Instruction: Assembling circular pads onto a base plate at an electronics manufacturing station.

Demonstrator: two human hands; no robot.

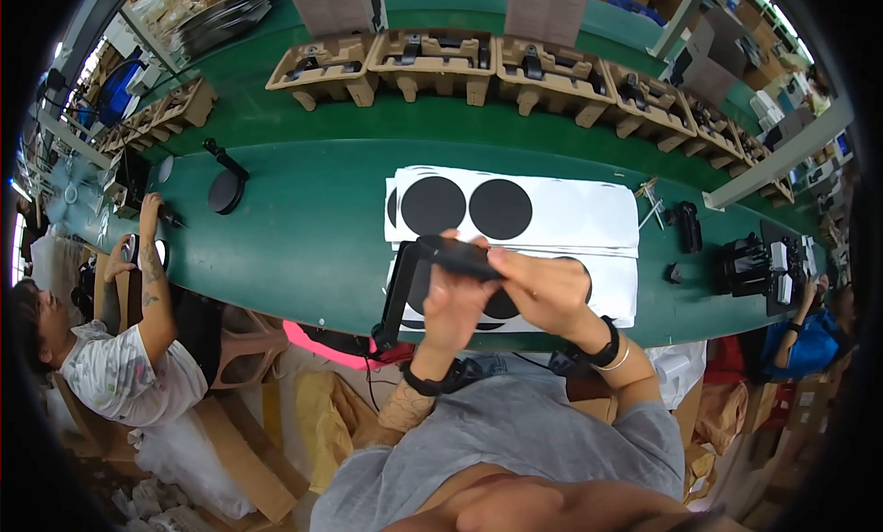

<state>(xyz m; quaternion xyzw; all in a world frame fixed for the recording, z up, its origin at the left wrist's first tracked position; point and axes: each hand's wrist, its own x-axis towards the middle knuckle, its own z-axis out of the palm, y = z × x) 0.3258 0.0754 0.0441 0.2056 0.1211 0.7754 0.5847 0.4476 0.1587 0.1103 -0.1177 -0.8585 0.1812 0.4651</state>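
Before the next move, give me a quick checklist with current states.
1. Left hand on the stand: ok.
2. Right hand on it too: ok, at the base's edge.
3. Upper discs on the white sheet unobstructed: ok, two in full view.
4. Lower discs unobstructed: not ok, hands and stand cover parts.
5. Base underside ready: cannot tell, not clearly visible.

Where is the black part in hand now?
In the head view's centre, the left hand and right hand hold the black part over the white sheets.
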